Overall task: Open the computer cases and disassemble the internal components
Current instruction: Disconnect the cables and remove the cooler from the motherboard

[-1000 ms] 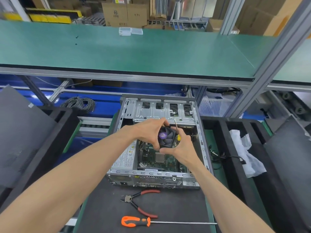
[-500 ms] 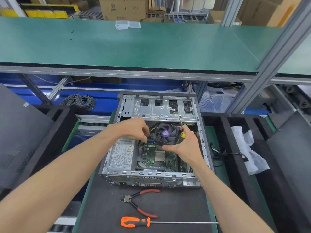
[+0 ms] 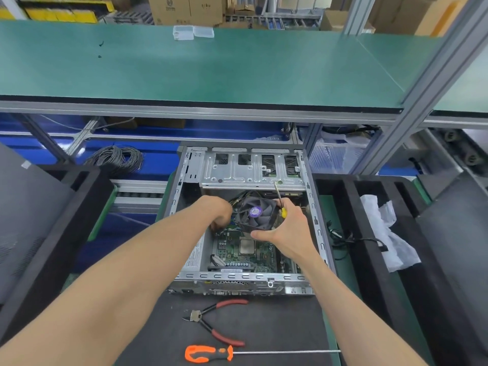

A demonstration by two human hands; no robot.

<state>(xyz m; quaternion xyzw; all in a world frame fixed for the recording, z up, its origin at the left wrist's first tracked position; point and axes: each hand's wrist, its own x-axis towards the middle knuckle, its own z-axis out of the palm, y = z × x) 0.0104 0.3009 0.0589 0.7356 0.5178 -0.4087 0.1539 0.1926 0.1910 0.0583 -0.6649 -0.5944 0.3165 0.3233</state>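
Our right hand (image 3: 289, 228) grips the fan (image 3: 255, 213) above the board inside the open computer case (image 3: 184, 180), a small screwdriver (image 3: 280, 199) pinched alongside. Our left hand (image 3: 217, 212) reaches beside the fan, fingers curled downward; we cannot tell its grasp.

Red-handled pliers (image 3: 215, 322) and an orange-handled screwdriver (image 3: 211, 353) lie on the dark mat (image 3: 277, 326); white crumpled wrapping (image 3: 388, 231) rests at right.
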